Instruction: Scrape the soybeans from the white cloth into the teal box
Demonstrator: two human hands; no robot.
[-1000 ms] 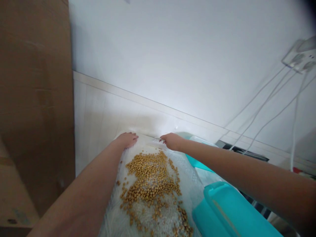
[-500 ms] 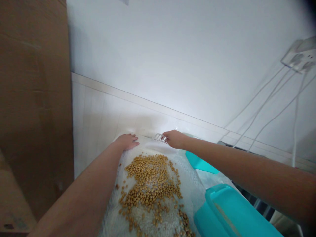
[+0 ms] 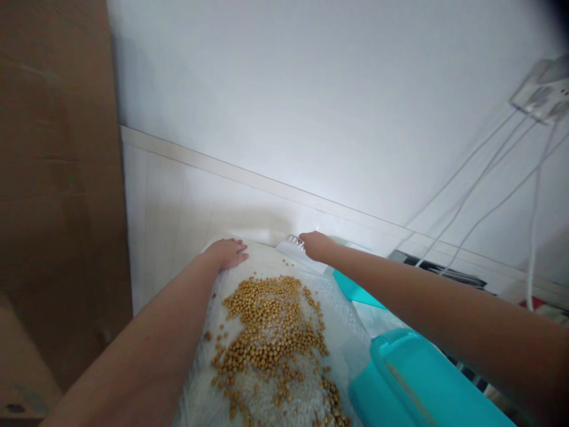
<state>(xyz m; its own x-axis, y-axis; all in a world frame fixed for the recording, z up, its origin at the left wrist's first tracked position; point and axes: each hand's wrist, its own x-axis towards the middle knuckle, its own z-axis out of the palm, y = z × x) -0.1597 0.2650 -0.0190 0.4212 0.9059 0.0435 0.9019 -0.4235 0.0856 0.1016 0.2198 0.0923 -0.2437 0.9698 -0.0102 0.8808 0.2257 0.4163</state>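
My right hand [image 3: 316, 245] is closed round the edge of a white plastic scraper [image 3: 302, 256] with a slotted grip, at the far edge of a white woven sheet [image 3: 342, 320]. The scraper's flat blade leans toward me, low over the sheet. My left hand [image 3: 227, 254] lies open, palm down, on the sheet's far left corner, fingers spread. Between my arms spreads a heap of yellow soybeans [image 3: 267, 314]. Nearer to me, white grains like rice [image 3: 271, 397] lie among them. A few loose beans [image 3: 288, 263] rest just beside the scraper.
A turquoise plastic bin [image 3: 427, 379] stands at the right front, with another turquoise piece [image 3: 355, 289] behind it, under my right forearm. A tall cardboard box [image 3: 57, 178] is at the left. White wall and tiles rise behind; cables hang from a socket [image 3: 540, 95] at right.
The scraper has tilted, so its flat blade now faces up more. A few beans now show in front of it. My left hand stays on the corner; the view has shifted slightly.
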